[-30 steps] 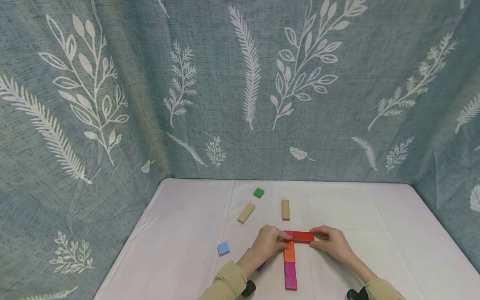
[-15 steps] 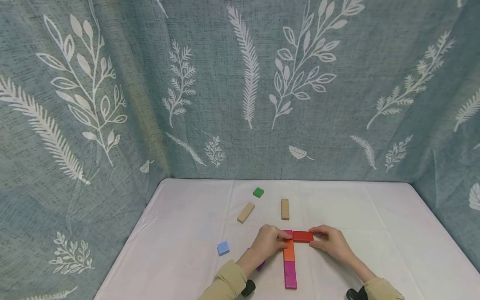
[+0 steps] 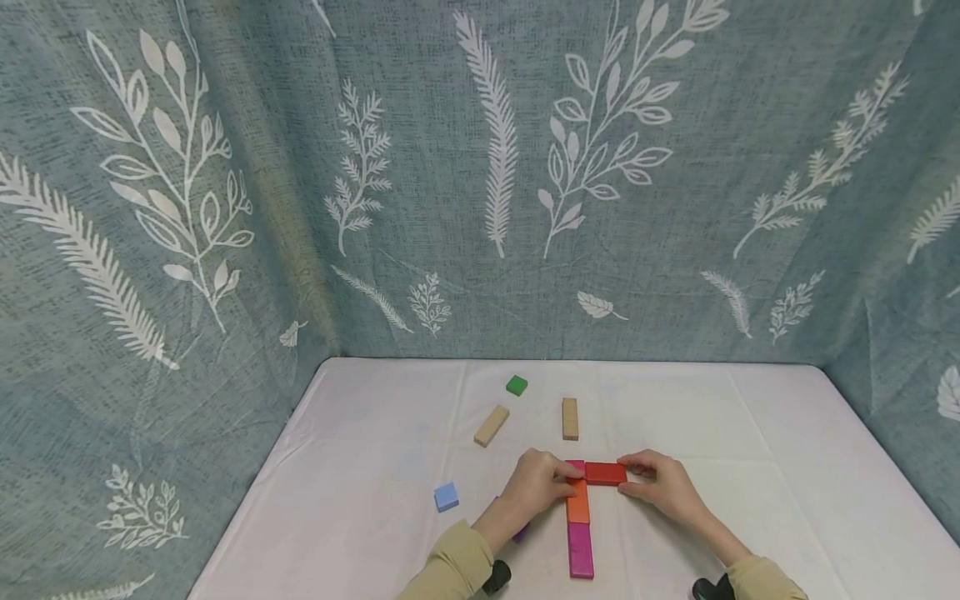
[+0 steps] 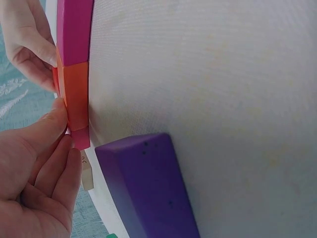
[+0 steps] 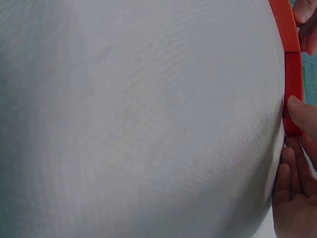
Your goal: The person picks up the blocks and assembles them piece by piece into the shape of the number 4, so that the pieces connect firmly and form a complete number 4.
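Observation:
A red block point(image 3: 605, 473) lies crosswise at the top of a column made of a small magenta block point(image 3: 575, 464), an orange block point(image 3: 578, 502) and a longer magenta block point(image 3: 581, 550). My right hand point(image 3: 663, 483) pinches the red block's right end between thumb and fingers; the red block point(image 5: 293, 91) shows at the right wrist view's edge with the thumb on it. My left hand point(image 3: 536, 487) presses its fairly straight fingertips point(image 4: 54, 124) against the left side of the orange block point(image 4: 77, 94). A purple block point(image 4: 148, 183) lies under my left wrist.
On the white tablecloth point(image 3: 375, 450) lie a blue cube point(image 3: 446, 497), two tan blocks point(image 3: 491, 425) point(image 3: 571, 418) and a green cube point(image 3: 517, 385). A leaf-print curtain point(image 3: 480, 167) closes in the back and both sides.

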`<action>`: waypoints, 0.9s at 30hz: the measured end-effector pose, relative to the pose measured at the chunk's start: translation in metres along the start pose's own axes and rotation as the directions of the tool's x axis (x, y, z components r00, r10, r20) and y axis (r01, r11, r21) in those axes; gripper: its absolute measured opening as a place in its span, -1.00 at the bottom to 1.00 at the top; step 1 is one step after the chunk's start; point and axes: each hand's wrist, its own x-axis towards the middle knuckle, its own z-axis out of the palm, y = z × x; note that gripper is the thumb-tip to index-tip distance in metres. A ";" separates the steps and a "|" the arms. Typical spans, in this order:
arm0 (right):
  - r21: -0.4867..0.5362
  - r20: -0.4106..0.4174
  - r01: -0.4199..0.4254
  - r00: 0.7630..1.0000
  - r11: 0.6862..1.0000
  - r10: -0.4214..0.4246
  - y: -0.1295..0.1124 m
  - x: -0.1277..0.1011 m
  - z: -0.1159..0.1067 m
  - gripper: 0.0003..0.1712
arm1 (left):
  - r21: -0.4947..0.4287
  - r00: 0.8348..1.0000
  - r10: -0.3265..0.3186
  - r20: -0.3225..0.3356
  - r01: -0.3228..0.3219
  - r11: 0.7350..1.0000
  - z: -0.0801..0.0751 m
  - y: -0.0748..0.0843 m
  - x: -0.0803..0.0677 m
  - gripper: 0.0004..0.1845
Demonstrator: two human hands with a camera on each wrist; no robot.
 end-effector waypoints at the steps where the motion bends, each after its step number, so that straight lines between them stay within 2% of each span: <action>1: 0.000 -0.001 0.002 1.000 1.000 -0.002 0.000 0.000 0.000 -0.60 | -0.001 1.000 0.001 0.000 -0.001 1.000 0.000 0.000 0.000 -0.76; 9: 0.017 0.020 -0.030 0.999 0.999 0.030 -0.001 0.001 0.000 -0.61 | 0.009 1.000 0.013 -0.010 -0.012 1.000 0.001 -0.002 0.001 -0.77; 19: 0.038 0.027 -0.015 1.000 0.999 0.014 -0.001 0.000 -0.001 -0.62 | 0.018 1.000 0.016 -0.007 -0.016 1.000 0.002 -0.002 0.002 -0.77; 27: 0.042 0.027 -0.035 0.999 0.999 0.034 -0.001 0.000 -0.001 -0.61 | 0.003 1.000 0.011 -0.002 -0.011 1.000 0.001 -0.002 0.002 -0.77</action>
